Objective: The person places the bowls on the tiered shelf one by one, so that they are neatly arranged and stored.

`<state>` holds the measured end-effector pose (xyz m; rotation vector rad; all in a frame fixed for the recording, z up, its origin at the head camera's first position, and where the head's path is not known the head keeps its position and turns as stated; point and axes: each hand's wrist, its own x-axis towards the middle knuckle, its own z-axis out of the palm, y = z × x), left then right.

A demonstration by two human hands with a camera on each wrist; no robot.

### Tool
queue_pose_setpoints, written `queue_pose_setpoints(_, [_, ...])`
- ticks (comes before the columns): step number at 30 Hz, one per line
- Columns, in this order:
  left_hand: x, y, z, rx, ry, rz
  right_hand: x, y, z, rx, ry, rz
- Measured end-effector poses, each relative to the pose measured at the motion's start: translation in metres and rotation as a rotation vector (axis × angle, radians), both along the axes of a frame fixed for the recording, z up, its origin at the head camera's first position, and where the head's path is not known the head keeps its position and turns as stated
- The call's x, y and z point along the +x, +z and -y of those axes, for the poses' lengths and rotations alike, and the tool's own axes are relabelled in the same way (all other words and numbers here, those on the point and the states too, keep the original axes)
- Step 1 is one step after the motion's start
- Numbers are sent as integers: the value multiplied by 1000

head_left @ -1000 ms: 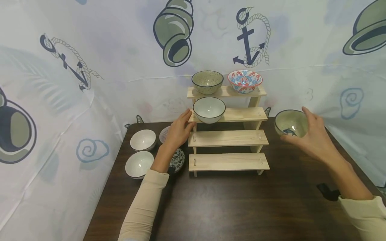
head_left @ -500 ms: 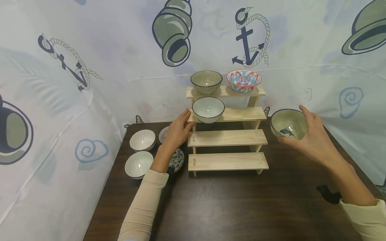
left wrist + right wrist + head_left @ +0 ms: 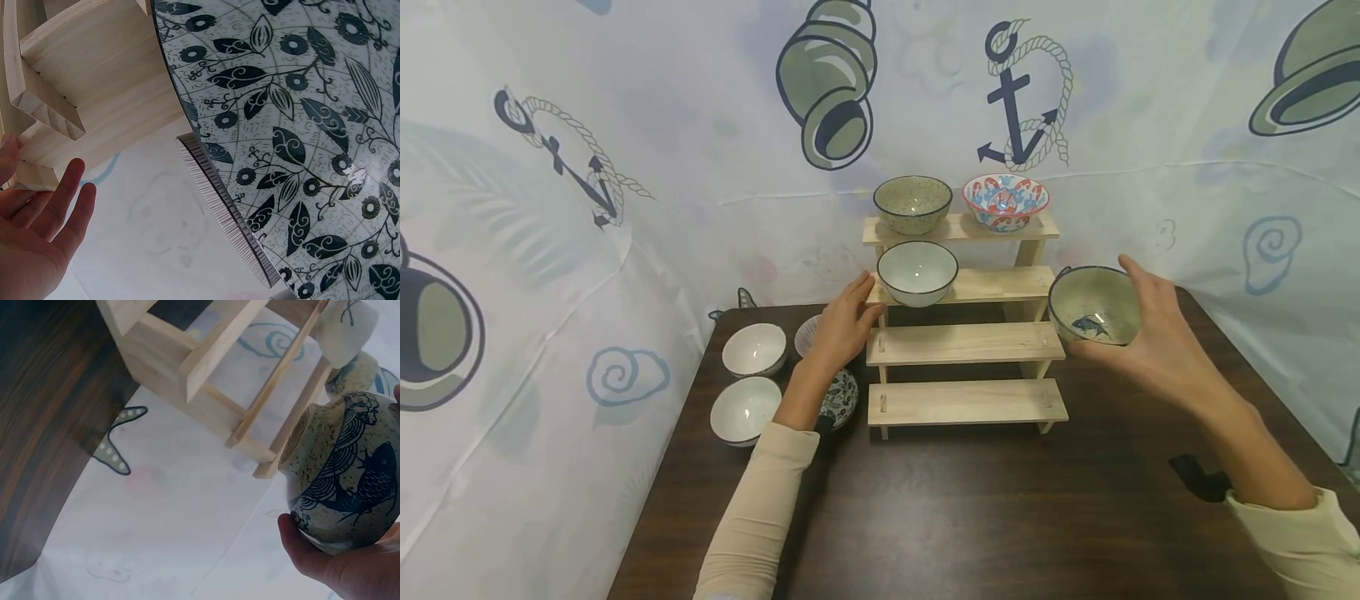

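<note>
My right hand (image 3: 1168,350) holds a speckled grey-green bowl (image 3: 1093,300) with a dark rim and a blue fish inside, thumb low and fingers at its far side. It is raised beside the stand's right end, overlapping it in the head view. The right wrist view shows another blue fish painted on the bowl's outside (image 3: 369,481). My left hand (image 3: 842,329) has its fingers extended, fingertips right at the left end of the stepped wooden stand (image 3: 966,343). A white dark-rimmed bowl (image 3: 917,271) sits on the second tier from the top, close to those fingertips.
On the top tier stand a speckled green bowl (image 3: 913,204) and a red-and-blue patterned bowl (image 3: 1006,200). Two white bowls (image 3: 755,348), a striped bowl (image 3: 806,333) and a floral-patterned bowl (image 3: 842,396) stand on the dark table (image 3: 962,517), left of the stand. Printed cloth hangs behind.
My right hand has carried the fish bowl left, closer to the stand's right end, and slightly up. The left hand stays at the stand's left end.
</note>
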<state>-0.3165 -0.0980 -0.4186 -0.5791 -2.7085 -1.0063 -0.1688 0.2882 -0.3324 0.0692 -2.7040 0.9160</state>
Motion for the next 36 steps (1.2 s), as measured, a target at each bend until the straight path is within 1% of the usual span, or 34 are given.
queue_pose_setpoints(11, [1,1,1,12,-6,2,-6,7,23,-13,35,-1])
queue_pose_setpoints(19, [-1,-2,2,11,-17,5,-13,11,36,-25,55,13])
queue_pose_setpoints(26, [-2,-1,2,13,-17,-5,-25,11,45,-11,66,23])
queue_pose_setpoints(33, [0,0,0,15,-11,22,-39,10,49,-30,68,52])
queue_pose_setpoints(36, [0,1,0,10,-6,17,-43,10,51,-33,61,60])
